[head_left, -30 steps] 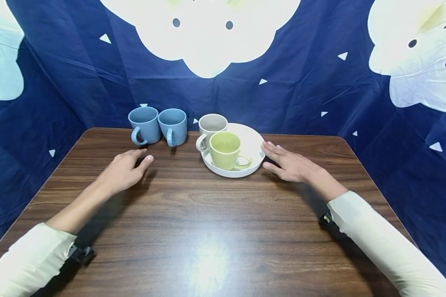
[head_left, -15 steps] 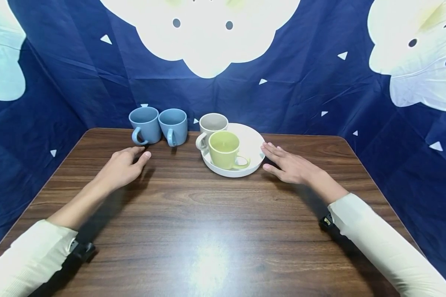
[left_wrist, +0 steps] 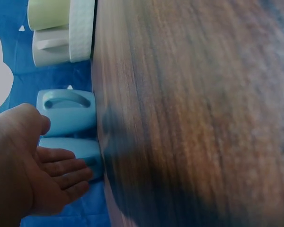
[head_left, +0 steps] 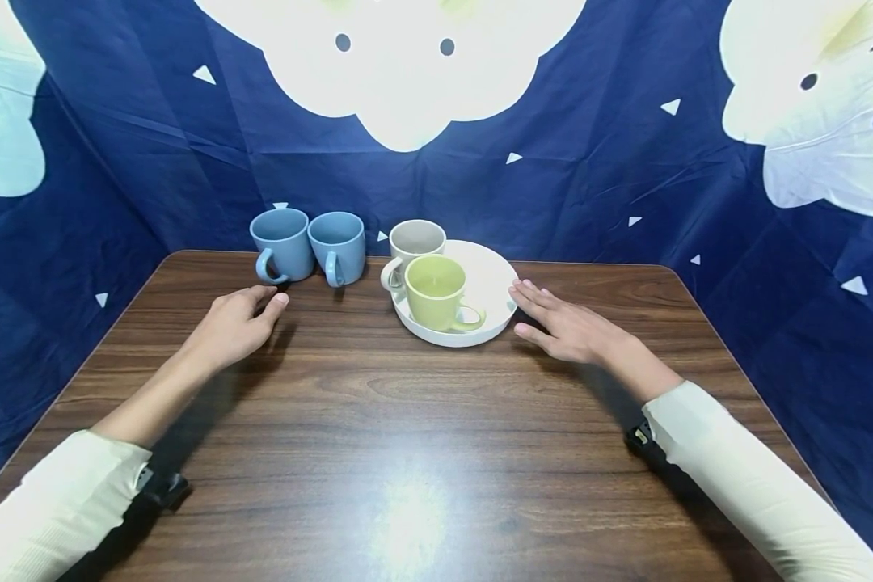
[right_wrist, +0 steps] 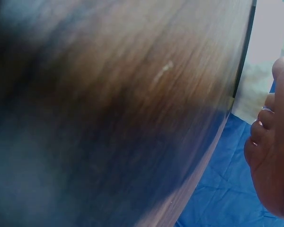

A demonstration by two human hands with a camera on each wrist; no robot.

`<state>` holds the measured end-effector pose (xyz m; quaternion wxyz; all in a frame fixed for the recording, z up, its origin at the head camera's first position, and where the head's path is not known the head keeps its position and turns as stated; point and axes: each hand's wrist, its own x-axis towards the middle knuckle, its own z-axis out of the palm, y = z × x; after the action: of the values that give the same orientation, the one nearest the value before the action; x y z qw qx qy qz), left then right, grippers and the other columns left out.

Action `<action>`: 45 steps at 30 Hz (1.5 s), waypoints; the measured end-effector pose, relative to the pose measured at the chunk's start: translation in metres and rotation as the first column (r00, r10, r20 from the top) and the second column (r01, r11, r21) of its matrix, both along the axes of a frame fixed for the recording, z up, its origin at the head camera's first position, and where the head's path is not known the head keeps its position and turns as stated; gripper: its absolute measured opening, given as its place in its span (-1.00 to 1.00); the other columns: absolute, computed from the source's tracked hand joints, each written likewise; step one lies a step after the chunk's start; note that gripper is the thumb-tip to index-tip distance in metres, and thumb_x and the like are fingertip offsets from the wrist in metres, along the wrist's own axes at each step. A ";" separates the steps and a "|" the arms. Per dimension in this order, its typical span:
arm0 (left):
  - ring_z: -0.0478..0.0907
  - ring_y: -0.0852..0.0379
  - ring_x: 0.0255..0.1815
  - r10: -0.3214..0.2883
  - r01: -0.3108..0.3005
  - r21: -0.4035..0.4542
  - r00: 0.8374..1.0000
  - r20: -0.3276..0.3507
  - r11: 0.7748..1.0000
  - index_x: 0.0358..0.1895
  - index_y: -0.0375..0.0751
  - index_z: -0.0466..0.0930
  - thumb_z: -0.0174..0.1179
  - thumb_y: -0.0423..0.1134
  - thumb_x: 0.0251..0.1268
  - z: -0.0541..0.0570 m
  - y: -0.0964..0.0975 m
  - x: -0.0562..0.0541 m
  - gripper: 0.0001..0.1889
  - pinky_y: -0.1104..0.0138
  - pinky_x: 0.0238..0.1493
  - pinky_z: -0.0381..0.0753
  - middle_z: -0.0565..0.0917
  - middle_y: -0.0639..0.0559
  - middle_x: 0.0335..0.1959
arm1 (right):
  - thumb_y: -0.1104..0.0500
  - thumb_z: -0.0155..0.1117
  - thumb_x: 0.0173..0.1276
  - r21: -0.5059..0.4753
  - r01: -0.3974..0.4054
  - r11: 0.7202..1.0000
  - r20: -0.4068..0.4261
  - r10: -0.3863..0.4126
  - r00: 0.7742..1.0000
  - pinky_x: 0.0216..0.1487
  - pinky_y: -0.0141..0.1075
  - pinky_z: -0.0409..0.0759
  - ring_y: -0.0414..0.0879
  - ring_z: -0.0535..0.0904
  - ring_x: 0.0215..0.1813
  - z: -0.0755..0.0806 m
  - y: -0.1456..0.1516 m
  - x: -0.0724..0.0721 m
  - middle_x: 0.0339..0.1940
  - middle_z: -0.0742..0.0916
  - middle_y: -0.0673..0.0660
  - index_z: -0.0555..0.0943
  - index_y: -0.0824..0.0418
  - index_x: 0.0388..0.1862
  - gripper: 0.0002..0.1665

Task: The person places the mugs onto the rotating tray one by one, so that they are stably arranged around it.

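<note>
Two blue mugs stand side by side at the back left: the outer blue mug (head_left: 288, 245) and the inner blue mug (head_left: 339, 246), handles toward me. My left hand (head_left: 234, 325) hovers just in front of the outer one, holding nothing, its fingers loosely bent. Right of them, a white round dish (head_left: 491, 279) with a low rim carries a grey mug (head_left: 417, 237) behind a light green mug (head_left: 434, 297). Beside the dish's right rim lies my right hand (head_left: 569, 325), fingers straight, the fingertips at the rim; whether they touch it I cannot tell.
The wooden table (head_left: 436, 453) extends from the mugs toward me. A dark blue curtain (head_left: 589, 194) with white cloud shapes hangs right behind its back edge. A small black device (head_left: 162, 490) sits under the left sleeve, and another black device (head_left: 638, 435) under the right.
My left hand has drawn slightly back to the left, its thumb moving away from the blue mugs. The right hand, dish and mugs stay practically where they were.
</note>
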<state>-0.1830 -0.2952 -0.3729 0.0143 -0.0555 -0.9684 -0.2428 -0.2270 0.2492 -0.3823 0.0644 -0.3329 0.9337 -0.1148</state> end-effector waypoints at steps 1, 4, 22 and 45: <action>0.43 -0.58 0.64 0.003 -0.003 0.002 1.000 0.001 1.000 0.63 -0.42 0.45 -0.22 0.24 0.89 -0.001 -0.001 -0.001 -0.22 -0.44 0.63 0.38 0.56 -0.53 0.56 | -0.15 0.01 0.90 0.001 -0.002 1.000 -0.002 0.002 1.000 0.95 0.17 0.03 0.18 -0.03 0.96 0.000 0.000 0.000 0.96 0.11 0.18 0.04 0.16 0.93 -0.14; 0.44 -0.57 0.63 0.018 -0.018 0.014 1.000 0.006 1.000 0.63 -0.40 0.46 -0.22 0.23 0.89 -0.002 -0.003 -0.003 -0.23 -0.44 0.61 0.40 0.58 -0.52 0.54 | -0.15 0.02 0.90 0.001 -0.003 1.000 0.000 0.003 1.000 0.95 0.17 0.04 0.17 -0.03 0.96 0.001 0.001 0.001 0.96 0.11 0.17 0.05 0.15 0.93 -0.14; 0.29 -0.60 0.71 0.129 -0.142 0.094 0.983 0.130 0.985 0.64 -0.38 0.42 -0.31 0.36 0.84 0.002 -0.021 -0.016 -0.13 -0.49 0.64 0.30 0.46 -0.56 0.63 | -0.15 0.07 0.88 -0.011 -0.014 1.000 -0.001 0.014 1.000 0.93 0.18 0.08 0.19 0.02 0.95 0.002 0.000 0.006 0.95 0.16 0.18 0.10 0.12 0.92 -0.15; 0.78 0.48 -0.28 0.114 -0.209 0.687 0.977 0.182 0.696 0.21 -0.14 0.53 -0.04 0.15 0.88 -0.011 -0.036 -0.039 -0.59 0.47 -0.28 0.78 0.76 0.64 -0.29 | -0.15 0.08 0.87 -0.031 -0.015 0.999 0.019 0.016 1.000 0.93 0.18 0.07 0.16 0.00 0.96 0.003 -0.001 0.009 0.95 0.15 0.14 0.11 0.07 0.92 -0.16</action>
<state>-0.2222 -0.3317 -0.3843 -0.0051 0.0549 -0.8030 -0.5934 -0.2183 0.2483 -0.3795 0.0690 -0.3399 0.9286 -0.1321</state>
